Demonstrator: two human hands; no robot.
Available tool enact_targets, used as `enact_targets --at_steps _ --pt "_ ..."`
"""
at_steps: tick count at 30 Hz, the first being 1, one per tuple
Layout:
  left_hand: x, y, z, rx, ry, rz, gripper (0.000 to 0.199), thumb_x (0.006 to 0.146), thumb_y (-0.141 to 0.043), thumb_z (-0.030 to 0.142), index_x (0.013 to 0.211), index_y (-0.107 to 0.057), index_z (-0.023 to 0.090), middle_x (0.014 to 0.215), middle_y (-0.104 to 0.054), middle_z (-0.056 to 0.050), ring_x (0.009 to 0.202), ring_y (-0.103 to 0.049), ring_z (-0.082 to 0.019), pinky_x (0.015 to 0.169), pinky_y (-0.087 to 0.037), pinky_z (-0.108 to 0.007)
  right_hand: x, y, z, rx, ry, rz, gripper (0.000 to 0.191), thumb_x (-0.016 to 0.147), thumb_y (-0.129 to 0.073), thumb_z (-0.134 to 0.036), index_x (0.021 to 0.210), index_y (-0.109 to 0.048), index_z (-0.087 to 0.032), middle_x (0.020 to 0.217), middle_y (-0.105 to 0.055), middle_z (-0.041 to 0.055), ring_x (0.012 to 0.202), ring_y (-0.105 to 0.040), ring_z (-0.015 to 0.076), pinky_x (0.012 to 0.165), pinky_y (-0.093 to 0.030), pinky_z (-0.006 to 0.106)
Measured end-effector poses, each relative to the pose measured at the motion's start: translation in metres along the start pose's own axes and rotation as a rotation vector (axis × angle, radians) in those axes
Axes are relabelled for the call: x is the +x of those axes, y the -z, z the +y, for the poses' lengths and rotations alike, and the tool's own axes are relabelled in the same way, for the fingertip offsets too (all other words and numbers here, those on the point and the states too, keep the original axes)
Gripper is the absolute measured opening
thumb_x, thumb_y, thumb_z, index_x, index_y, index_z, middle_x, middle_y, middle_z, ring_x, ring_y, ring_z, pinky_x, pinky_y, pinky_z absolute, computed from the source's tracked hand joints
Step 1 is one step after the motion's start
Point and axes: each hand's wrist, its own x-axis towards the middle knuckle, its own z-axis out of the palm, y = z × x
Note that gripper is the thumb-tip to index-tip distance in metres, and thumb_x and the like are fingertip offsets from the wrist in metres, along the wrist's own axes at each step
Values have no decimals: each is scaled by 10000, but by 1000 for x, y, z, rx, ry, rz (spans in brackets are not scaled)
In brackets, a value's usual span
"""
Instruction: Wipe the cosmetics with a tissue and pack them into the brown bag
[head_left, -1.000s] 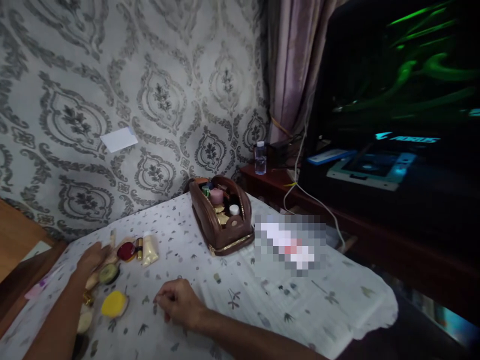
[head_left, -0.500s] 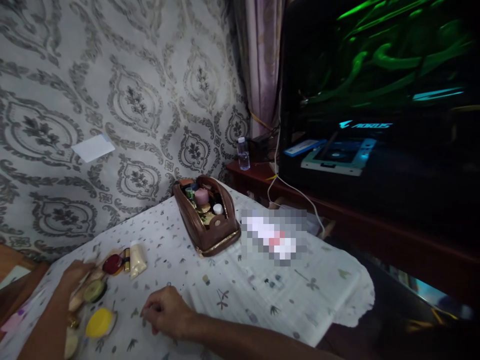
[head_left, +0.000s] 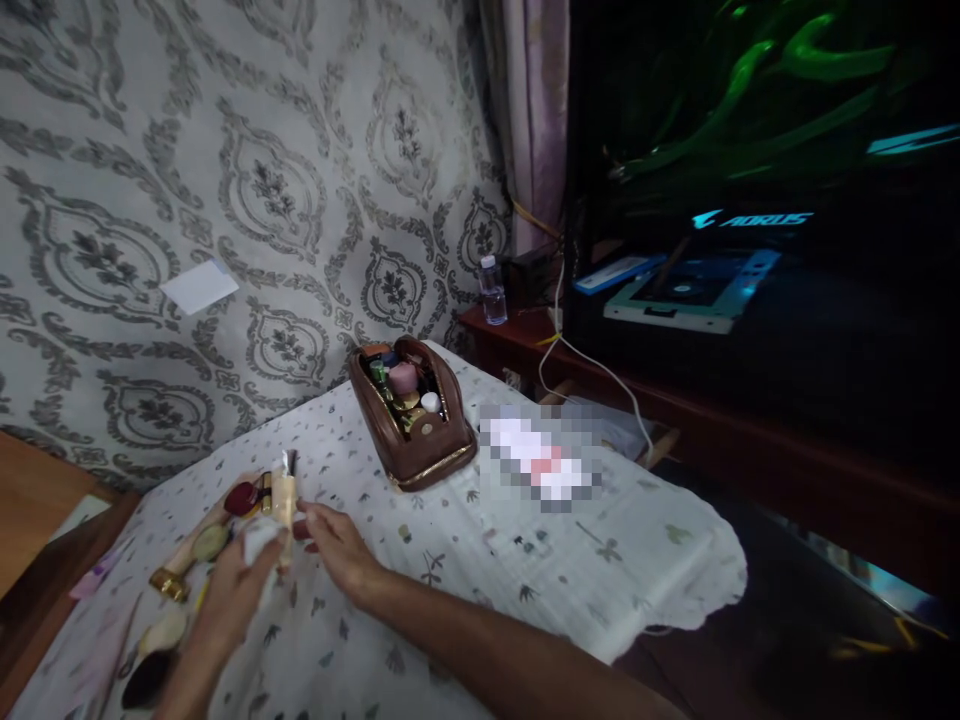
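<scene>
My left hand is closed on a small white item, blurred, over the cosmetics at the lower left. My right hand has its fingers apart beside a pale beige tube; whether it touches the tube is unclear. Around them on the patterned cloth lie a dark red compact, a round green-lidded jar, a gold-capped item and a dark brush head. An open brown bag filled with cosmetics stands farther back.
A blurred-out white and red item lies right of the bag. Behind it, a clear bottle stands on a dark red desk beside a large dark screen. A white cable hangs at the desk edge.
My left hand has moved right from the row of cosmetics with a white item in it. My right hand has moved up toward the beige tube and its fingers have opened. The view has shifted slightly.
</scene>
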Motion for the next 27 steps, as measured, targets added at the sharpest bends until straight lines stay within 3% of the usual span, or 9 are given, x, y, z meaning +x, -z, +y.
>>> enact_targets --at_steps 3,6,10,14,16,19,21,24,27 --pt "-40 -27 8 -55 -55 -48 467 707 -565 515 1018 -681 187 966 -754 -106 932 -694 -319 825 -561 -410 -3 1 -1 62 -54 -35 475 860 -570 -590 916 -692 -134 724 -620 6 672 -574 126 665 -473 241" --pt "-54 -29 2 -13 -39 -9 423 691 -585 492 1012 -683 234 1005 -742 -109 977 -679 -357 888 -537 -473 -7 0 -8 110 -150 -20 402 844 -618 -543 888 -648 -145 700 -601 -16 585 -535 87 581 -444 199" --pt "-51 -13 10 78 -89 78 400 749 -569 487 1087 -622 280 1127 -686 -98 1126 -616 -346 973 -497 -457 -9 -4 -22 148 -242 -19 324 897 -544 -499 924 -563 -177 634 -558 -47 483 -527 80 500 -454 189" --pt "-36 -13 35 114 -122 205 556 829 -470 499 1311 -475 222 1381 -527 -137 1352 -435 -329 1139 -336 -470 -20 -8 -25 -125 -148 -141 165 930 -481 -311 863 -557 -181 544 -490 -68 399 -462 75 435 -386 167" --pt "-24 -16 40 118 -91 209 558 804 -489 532 1256 -500 204 1320 -564 -146 1296 -481 -348 1103 -367 -479 -27 -8 -25 -287 -69 -132 151 914 -476 -221 815 -580 -175 545 -485 -59 434 -464 78 466 -377 170" --pt "-6 -13 38 70 5 224 430 745 -541 565 989 -577 213 1004 -667 -101 1050 -607 -332 955 -471 -439 -33 -3 -29 -491 13 -95 158 894 -518 -228 825 -650 -174 629 -575 -16 573 -534 114 565 -400 204" --pt "2 -8 35 -26 92 230 357 712 -583 558 822 -577 218 802 -650 -50 881 -623 -281 834 -503 -380 -33 2 -34 -581 72 -113 185 894 -539 -272 876 -702 -187 731 -653 15 677 -576 145 636 -416 229" --pt "8 0 33 -277 292 262 357 630 -675 526 754 -570 208 659 -589 12 645 -559 -185 593 -471 -287 -27 9 -43 -512 90 -136 180 862 -612 -302 964 -738 -223 813 -695 8 734 -606 150 666 -429 226" --pt "7 9 32 -495 490 162 414 538 -770 496 719 -536 206 560 -503 65 470 -444 -109 425 -352 -220 -17 13 -48 -271 -52 -128 160 782 -718 -345 842 -728 -197 647 -621 -33 534 -544 106 523 -395 202"
